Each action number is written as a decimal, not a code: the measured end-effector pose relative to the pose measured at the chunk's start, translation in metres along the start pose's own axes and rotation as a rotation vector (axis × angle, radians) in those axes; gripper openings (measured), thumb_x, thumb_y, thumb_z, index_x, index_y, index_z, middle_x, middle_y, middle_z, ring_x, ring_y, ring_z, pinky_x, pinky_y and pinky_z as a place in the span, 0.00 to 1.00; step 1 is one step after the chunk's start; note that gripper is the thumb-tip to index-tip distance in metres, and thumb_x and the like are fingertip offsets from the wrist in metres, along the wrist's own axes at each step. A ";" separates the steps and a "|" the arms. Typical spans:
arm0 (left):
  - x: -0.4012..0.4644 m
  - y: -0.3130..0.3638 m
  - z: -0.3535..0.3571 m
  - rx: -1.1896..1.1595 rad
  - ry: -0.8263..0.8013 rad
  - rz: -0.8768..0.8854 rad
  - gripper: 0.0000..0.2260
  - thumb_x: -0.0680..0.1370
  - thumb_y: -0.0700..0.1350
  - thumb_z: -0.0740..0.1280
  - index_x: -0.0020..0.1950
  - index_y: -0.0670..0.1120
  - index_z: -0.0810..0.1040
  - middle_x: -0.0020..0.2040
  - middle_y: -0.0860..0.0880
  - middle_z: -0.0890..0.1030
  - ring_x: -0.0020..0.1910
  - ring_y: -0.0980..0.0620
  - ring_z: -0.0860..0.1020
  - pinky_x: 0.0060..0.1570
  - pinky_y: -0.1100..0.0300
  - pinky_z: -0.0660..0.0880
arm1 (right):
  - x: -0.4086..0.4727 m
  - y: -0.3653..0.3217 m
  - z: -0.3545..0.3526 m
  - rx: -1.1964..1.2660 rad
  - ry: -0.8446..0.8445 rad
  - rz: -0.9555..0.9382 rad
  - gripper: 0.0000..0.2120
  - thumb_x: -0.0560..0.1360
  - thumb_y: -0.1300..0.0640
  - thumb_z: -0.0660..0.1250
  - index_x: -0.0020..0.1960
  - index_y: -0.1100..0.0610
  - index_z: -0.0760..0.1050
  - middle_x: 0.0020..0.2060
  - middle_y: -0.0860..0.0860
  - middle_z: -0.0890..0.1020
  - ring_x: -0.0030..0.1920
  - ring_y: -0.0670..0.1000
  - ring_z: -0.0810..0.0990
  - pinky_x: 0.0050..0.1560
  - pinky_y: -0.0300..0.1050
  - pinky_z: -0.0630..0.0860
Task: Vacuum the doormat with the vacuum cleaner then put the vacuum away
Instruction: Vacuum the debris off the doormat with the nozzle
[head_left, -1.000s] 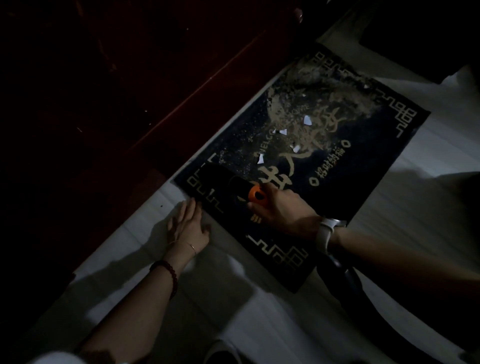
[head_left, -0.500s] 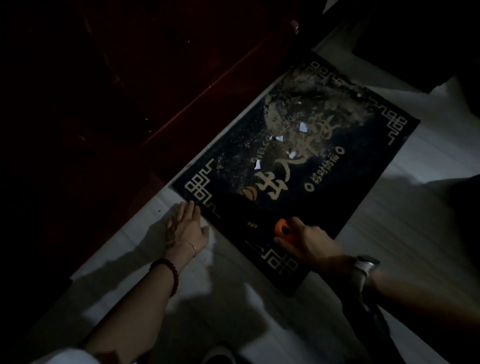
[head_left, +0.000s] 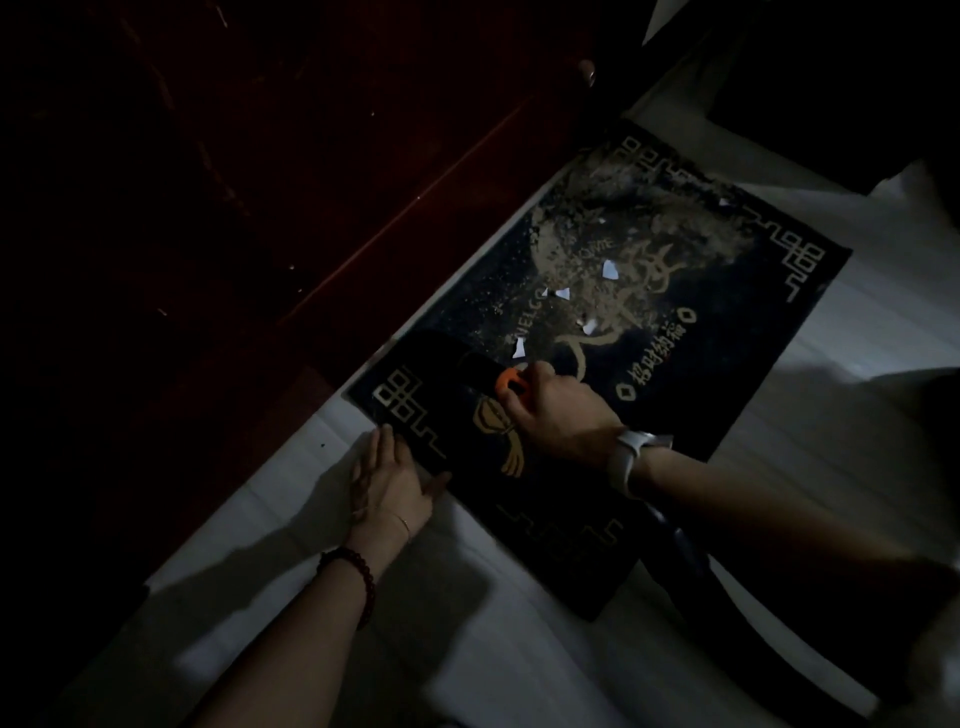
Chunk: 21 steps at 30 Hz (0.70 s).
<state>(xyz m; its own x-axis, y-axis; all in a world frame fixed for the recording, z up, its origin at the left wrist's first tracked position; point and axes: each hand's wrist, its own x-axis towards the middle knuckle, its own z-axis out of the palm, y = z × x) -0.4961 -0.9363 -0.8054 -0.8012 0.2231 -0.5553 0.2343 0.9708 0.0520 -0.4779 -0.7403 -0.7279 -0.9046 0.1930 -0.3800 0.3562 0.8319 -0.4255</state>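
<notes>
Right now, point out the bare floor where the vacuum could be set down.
Pale floor lies bare below the doormat, between the two forearms, and again right of the mat's far edge. It is crowded at the mat's near-left corner: left hand flat at its edge, right hand gripping the vacuum cleaner, with dirt and paper scraps mid-mat.

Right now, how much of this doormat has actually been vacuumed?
Only the near corner of the doormat looks clean and dark. The right hand grips the vacuum cleaner at the edge of the dirt, while the left hand lies flat at the mat's edge. The sandy patch and white scraps remain, then putting the vacuum away.
</notes>
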 end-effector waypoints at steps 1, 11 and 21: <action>-0.001 0.004 0.002 0.001 0.008 -0.016 0.40 0.76 0.65 0.55 0.76 0.39 0.46 0.77 0.42 0.45 0.76 0.46 0.45 0.73 0.53 0.45 | -0.004 0.002 0.002 0.003 -0.003 -0.002 0.21 0.78 0.43 0.54 0.58 0.60 0.65 0.54 0.60 0.77 0.51 0.62 0.77 0.42 0.45 0.67; -0.001 0.016 0.011 0.040 0.041 -0.066 0.44 0.74 0.66 0.59 0.76 0.39 0.43 0.76 0.39 0.45 0.76 0.43 0.44 0.73 0.49 0.46 | -0.078 0.069 0.002 0.068 -0.132 0.104 0.19 0.77 0.43 0.55 0.62 0.54 0.65 0.47 0.53 0.79 0.46 0.54 0.80 0.40 0.42 0.68; 0.001 0.019 0.012 0.055 -0.035 -0.062 0.44 0.75 0.66 0.55 0.75 0.38 0.39 0.76 0.41 0.38 0.76 0.45 0.39 0.73 0.48 0.45 | -0.052 0.040 -0.018 0.104 0.001 -0.111 0.22 0.77 0.47 0.59 0.65 0.57 0.60 0.56 0.56 0.77 0.50 0.58 0.79 0.48 0.50 0.74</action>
<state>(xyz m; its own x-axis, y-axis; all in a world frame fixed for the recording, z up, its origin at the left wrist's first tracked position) -0.4861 -0.9187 -0.8147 -0.7955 0.1590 -0.5847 0.2159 0.9760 -0.0284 -0.4212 -0.7076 -0.7106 -0.9402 0.1033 -0.3246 0.2759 0.7900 -0.5475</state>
